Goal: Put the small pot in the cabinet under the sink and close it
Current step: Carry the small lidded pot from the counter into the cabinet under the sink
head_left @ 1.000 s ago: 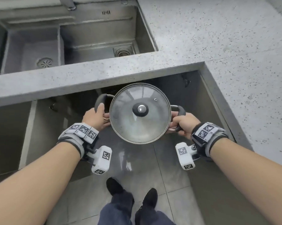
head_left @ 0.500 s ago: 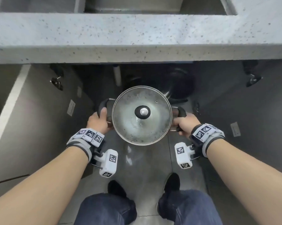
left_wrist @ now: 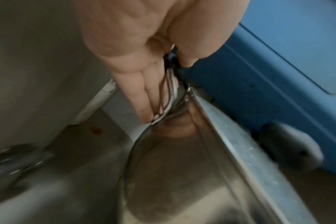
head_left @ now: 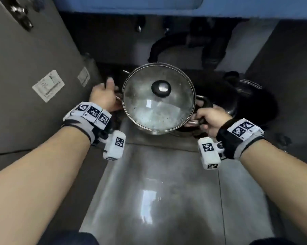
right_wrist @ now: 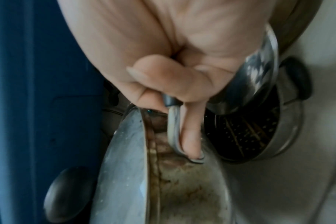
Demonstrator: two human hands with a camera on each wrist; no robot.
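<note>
While my left hand (head_left: pixel 103 96) and right hand (head_left: pixel 212 119) are gripping its side handles, I am lowering the small pot (head_left: pixel 158 98) at the cabinet mouth; setting down requires clearing the dark pan (head_left: pixel 244 99).

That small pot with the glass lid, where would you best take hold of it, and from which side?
By its two black side handles, one from each side. The small pot is round, smooth steel; the loops stick out at opposite ends, so each offers something to curl around. Here the left hand and right hand do that. The lid knob would probably lift only the lid.
</note>
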